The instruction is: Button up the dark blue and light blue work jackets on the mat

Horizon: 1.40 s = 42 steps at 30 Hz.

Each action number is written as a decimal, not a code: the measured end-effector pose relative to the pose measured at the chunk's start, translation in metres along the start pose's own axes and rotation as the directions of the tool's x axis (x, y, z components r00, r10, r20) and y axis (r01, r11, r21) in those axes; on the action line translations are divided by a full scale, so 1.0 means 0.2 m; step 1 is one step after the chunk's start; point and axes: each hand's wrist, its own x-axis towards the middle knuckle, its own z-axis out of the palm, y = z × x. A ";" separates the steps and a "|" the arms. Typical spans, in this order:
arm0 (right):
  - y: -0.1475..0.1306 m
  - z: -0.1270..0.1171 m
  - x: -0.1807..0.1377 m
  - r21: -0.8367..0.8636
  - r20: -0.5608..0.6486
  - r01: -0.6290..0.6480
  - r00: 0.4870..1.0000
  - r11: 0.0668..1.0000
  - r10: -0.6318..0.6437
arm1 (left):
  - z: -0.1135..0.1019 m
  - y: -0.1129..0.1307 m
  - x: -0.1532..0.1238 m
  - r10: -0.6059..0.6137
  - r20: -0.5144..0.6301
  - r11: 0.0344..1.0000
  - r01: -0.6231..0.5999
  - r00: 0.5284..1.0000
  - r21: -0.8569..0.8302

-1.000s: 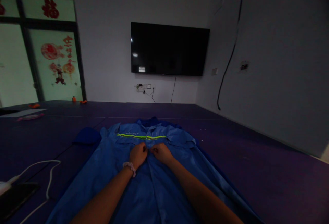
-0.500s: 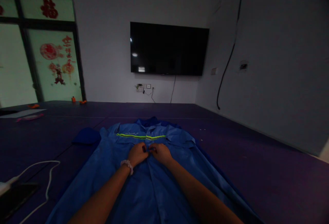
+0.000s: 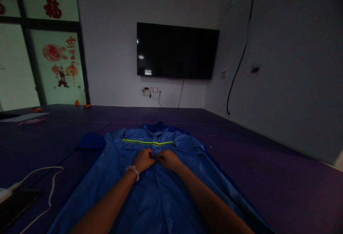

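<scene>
A blue work jacket [image 3: 163, 198] with a yellow reflective stripe [image 3: 147, 142] across the chest lies flat in front of me on the dark purple floor mat [image 3: 268, 162]. My left hand [image 3: 144, 159] and my right hand [image 3: 167, 160] meet at the jacket's front closure just below the stripe. Both are closed in a pinch on the front edges of the fabric, their fingertips touching. A light scrunchie [image 3: 133, 170] sits on my left wrist.
A dark blue cap-like item [image 3: 91, 141] lies left of the jacket. A white cable [image 3: 45, 182] and a dark flat device [image 3: 16, 205] are at the lower left. A black TV [image 3: 177, 50] hangs on the far wall. Glass doors with red decorations [image 3: 57, 60] stand at left.
Both hands stay pinched at the jacket's front closure; they have drawn slightly closer together and shifted a little. The jacket has not moved.
</scene>
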 end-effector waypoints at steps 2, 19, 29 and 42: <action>-0.01 0.00 0.00 -0.021 0.010 -0.023 1.000 1.000 0.023 | 0.00 0.00 0.00 -0.001 0.001 1.000 0.001 1.000 0.001; -0.14 0.00 0.00 -0.281 -0.031 -0.218 0.975 0.935 0.218 | -0.01 0.02 -0.01 0.009 -0.003 0.998 -0.009 1.000 0.057; -0.11 0.01 -0.02 -0.187 -0.037 -0.219 0.976 0.958 0.216 | -0.01 0.03 -0.02 -0.003 -0.004 0.996 0.003 1.000 0.085; -0.09 0.01 -0.02 -0.137 -0.037 -0.208 0.978 0.968 0.205 | -0.01 0.02 -0.01 0.007 -0.002 0.995 -0.006 1.000 0.101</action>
